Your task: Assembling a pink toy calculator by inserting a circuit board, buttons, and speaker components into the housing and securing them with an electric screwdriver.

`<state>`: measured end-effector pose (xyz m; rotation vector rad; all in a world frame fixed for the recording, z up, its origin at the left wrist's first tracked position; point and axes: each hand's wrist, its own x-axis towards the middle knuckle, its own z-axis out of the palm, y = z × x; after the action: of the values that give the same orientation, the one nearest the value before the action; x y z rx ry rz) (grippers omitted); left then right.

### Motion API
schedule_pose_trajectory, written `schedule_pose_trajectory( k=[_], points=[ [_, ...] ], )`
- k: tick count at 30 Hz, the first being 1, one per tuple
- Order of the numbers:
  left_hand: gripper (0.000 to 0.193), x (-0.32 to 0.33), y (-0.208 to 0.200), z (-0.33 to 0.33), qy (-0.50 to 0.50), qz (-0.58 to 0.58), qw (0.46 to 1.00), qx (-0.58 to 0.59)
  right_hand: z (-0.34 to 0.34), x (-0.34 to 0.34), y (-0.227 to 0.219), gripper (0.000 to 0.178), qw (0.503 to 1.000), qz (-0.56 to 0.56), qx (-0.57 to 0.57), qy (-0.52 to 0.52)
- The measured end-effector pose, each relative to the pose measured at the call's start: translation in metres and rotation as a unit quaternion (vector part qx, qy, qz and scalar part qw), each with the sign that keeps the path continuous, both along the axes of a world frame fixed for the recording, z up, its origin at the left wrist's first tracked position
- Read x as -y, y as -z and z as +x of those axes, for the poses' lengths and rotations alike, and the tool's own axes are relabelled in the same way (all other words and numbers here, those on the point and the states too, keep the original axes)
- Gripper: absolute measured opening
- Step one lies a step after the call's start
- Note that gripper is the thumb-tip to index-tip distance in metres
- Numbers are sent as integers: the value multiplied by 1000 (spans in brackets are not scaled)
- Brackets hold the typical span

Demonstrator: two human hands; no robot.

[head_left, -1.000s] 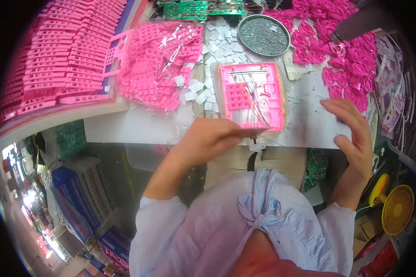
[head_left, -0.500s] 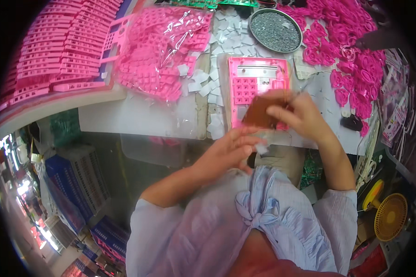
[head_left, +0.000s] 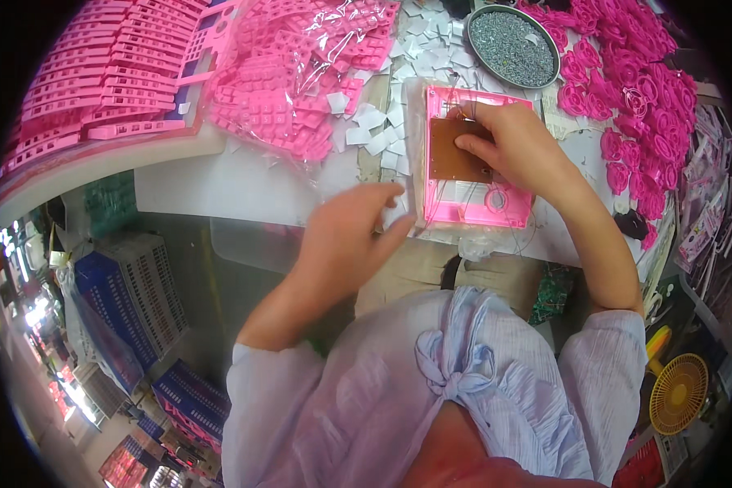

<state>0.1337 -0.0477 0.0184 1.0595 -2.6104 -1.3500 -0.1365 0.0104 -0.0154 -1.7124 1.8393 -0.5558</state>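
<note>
Head view: assembly work on a white counter (head_left: 244, 183), with the pink housing (head_left: 476, 159) as the landmark. Lying flat at the counter's near edge, the pink housing is a square shell with its hollow side up. A brown circuit board (head_left: 457, 150) sits inside its upper left part, and the right hand (head_left: 516, 146) presses down on the board with the fingers flat and close together; the grip pinches nothing, it only bears on the board. The left hand (head_left: 346, 236) hovers just to the left of the housing, at the counter's edge, its grip half curled with thumb and forefinger drawn near; whether it holds a small piece cannot be told. Small white squares (head_left: 366, 130) lie scattered to the left of the housing, and beyond them a clear bag of pink parts (head_left: 301, 73). A round tray of grey screws (head_left: 512, 45) stands behind the housing, loose pink parts (head_left: 634, 106) lie to its right, and stacked pink frames (head_left: 89, 81) far to its left. By this evidence the board is placed in the shell; no screws or cover are seen on it, so fastening and closing appear to be left.
</note>
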Motion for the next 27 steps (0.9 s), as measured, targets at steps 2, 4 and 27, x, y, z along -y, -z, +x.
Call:
schedule_pose_trajectory(
  k=[2, 4, 27],
  points=[
    [46, 11, 19, -26, 86, -176, 972, -133, 8, 1, -6, 37, 996, -25, -89, 18],
    [50, 7, 29, -35, 150, -282, 935, -157, 21, 1, -21, 39, 978, -75, -187, 50],
    [22, 88, 11, -212, 208, -274, 932, -114, -145, -49, -97, 26, 681, -614, 296, 269]
  ],
)
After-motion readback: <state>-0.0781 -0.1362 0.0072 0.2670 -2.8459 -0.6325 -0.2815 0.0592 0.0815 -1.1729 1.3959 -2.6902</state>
